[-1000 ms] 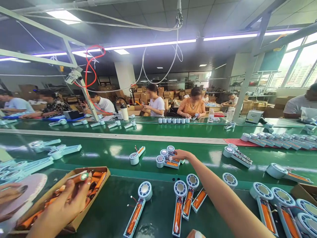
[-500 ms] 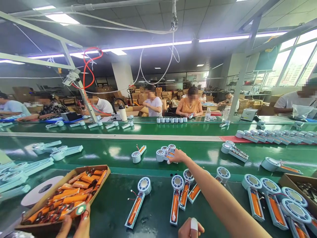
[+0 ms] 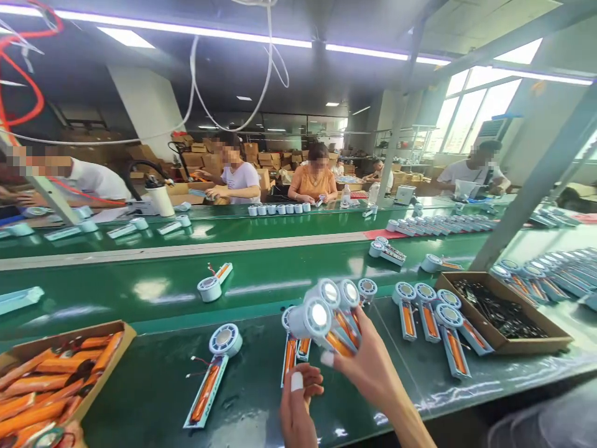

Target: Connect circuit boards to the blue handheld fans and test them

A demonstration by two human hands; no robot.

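Observation:
My right hand (image 3: pixel 370 367), its thumb tipped with white tape, grips a bunch of three light-blue round-headed housings (image 3: pixel 317 317) by their handles. Orange battery packs lie in those handles, and the bunch is raised over the near bench. Just to the left and below, my left hand (image 3: pixel 298 407) has a taped thumb and half-curled fingers, with nothing in it. Behind the left hand stand more such housings (image 3: pixel 289 358), partly covered. Farther left lies a single housing (image 3: pixel 205 392) with an orange battery pack and loose wires.
A cardboard box of orange batteries (image 3: pixel 46 379) is at left, with another person's hand (image 3: pixel 72 432) at its lower edge. On the right are several housings (image 3: pixel 452 342) and a box of small black parts (image 3: pixel 501 311). The green belt (image 3: pixel 261 261) carries more housings; co-workers sit beyond.
My right hand has lifted the three housings off the belt and brought them nearer. My left hand has risen toward them. The view has turned to the right.

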